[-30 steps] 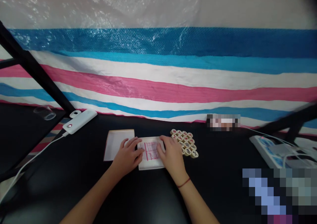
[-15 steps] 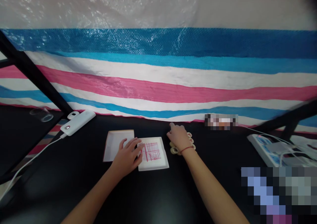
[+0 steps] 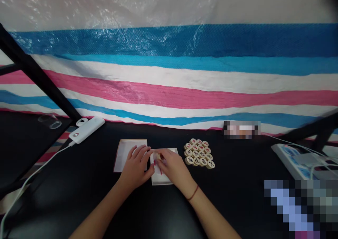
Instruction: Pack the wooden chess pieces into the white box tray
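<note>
A small white box (image 3: 161,178) with a red grid drawn inside lies on the black table. My right hand (image 3: 173,167) rests over it, fingers pinched on a round wooden game piece (image 3: 158,157) near the box's far left corner. My left hand (image 3: 136,165) lies flat with fingers spread, touching the box's left edge and partly covering the white lid (image 3: 124,153) beside it. A cluster of several round wooden pieces (image 3: 199,153) with red and black marks sits just right of the box.
A white power bank (image 3: 87,129) with a cable lies at the back left, near a clear cup (image 3: 50,121). A white power strip (image 3: 295,159) with cables sits at the right. A striped plastic sheet (image 3: 169,73) hangs behind the table. Black frame bars cross both sides.
My right hand went from the box to the pile of pieces, then came back over the box with one piece. My left hand stayed at the box's left edge.
</note>
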### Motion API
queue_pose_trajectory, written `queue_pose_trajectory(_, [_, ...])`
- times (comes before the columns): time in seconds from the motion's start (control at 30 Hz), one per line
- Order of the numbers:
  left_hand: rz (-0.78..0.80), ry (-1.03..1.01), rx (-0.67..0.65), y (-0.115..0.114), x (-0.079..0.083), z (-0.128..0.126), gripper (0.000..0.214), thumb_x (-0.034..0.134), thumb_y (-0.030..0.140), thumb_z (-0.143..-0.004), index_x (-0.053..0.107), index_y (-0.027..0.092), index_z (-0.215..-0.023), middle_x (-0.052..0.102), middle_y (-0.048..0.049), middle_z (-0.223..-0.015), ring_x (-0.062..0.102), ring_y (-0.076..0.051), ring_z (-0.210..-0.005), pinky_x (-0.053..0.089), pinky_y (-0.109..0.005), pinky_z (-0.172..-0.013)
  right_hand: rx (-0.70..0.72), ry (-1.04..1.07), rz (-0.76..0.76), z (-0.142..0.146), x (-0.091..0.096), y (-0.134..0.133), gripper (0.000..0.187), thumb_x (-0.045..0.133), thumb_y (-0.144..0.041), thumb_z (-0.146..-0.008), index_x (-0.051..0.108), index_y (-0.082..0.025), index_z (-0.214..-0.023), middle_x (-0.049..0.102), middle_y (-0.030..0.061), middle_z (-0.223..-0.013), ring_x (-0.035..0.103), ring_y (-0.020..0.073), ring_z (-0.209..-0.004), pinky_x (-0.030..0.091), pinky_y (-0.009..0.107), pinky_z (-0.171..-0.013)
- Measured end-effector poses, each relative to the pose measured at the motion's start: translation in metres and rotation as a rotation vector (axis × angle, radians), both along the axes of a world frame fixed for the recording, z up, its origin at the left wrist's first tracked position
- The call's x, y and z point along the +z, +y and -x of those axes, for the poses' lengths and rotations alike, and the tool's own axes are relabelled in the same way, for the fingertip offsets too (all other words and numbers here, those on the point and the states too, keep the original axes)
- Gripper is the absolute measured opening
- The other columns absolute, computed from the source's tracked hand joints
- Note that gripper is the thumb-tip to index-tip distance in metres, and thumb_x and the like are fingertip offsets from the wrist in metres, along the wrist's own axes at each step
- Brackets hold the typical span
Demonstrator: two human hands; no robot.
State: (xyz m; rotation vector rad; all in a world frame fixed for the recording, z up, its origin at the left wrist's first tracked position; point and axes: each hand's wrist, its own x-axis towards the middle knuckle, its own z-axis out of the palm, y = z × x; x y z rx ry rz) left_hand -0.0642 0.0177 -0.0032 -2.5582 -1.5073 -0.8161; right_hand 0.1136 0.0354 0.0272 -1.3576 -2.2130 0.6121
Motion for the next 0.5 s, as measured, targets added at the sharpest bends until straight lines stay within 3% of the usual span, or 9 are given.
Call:
queue_pose_trajectory(0.13, [0.021, 0.005, -0.004, -0.002, 0.001, 0.001, 0.030, 0.052, 0.024, -0.084, 0.063, 0.024, -0.111, 0.062, -0.0079, -0.124, 0.050, -0.028, -0.123, 0.033, -0.050, -0.109, 0.025, 0.001, -0.044, 0.005, -0.013, -0.001, 0.028, 0.053, -0.010, -0.086, 0.063, -0.022, -0.109, 0.062, 0.0078, -0.111, 0.065, 0.0172, -0.093, 0.051, 0.029, -0.081])
queue_pose_trajectory(0.3, [0.026, 0.062, -0.046, -0.003, 0.004, -0.001, 0.030, 0.051, 0.026, -0.085, 0.065, 0.031, -0.111, 0.058, -0.0047, -0.130, 0.046, -0.029, -0.127, 0.029, -0.055, -0.110, -0.056, 0.052, -0.085, -0.004, -0.012, 0.000, 0.026, 0.053, -0.012, -0.087, 0.059, -0.020, -0.110, 0.064, 0.0075, -0.109, 0.064, 0.0188, -0.095, 0.052, 0.031, -0.081])
queue_pose_trajectory(0.5, [0.025, 0.064, -0.021, -0.002, 0.003, -0.002, 0.029, 0.051, 0.025, -0.085, 0.064, 0.026, -0.111, 0.060, -0.0070, -0.128, 0.047, -0.030, -0.127, 0.030, -0.054, -0.110, 0.048, 0.128, -0.076, 0.001, -0.017, 0.000, 0.030, 0.049, -0.005, -0.085, 0.059, -0.021, -0.108, 0.065, 0.0077, -0.110, 0.062, 0.0189, -0.102, 0.050, 0.034, -0.089])
